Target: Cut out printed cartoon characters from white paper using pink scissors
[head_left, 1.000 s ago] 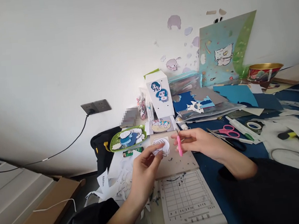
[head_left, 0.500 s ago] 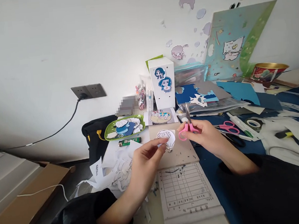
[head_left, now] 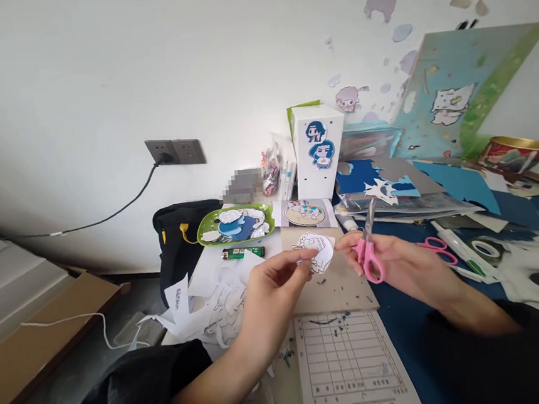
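Note:
Between thumb and fingers, my left hand (head_left: pixel 277 286) pinches a small white paper cutout (head_left: pixel 321 251) with a line drawing on it. To its right, my right hand (head_left: pixel 397 263) carries pink-handled scissors (head_left: pixel 370 243) with the blades pointing up, the handles resting at its fingers. The scissors stand apart from the paper. Beneath the hands is a beige board (head_left: pixel 348 292) dotted with dark scraps. Behind the cutout lies a printed colour picture (head_left: pixel 329 212). A form with a printed grid (head_left: pixel 352 358) lies in front of the board.
A green tray (head_left: pixel 202 234) of cut pieces and a green lighter (head_left: pixel 243 253) sit left of the board. Paper scraps (head_left: pixel 222 303) pile up nearby. A white box (head_left: pixel 319 182) stands behind. To the right are a second pink scissors (head_left: pixel 437 250) and a tape roll (head_left: pixel 487 249).
My right hand has turned, tipping the scissors so the handles now hang lower right. The left hand still holds the cutout. The camera view has swung left.

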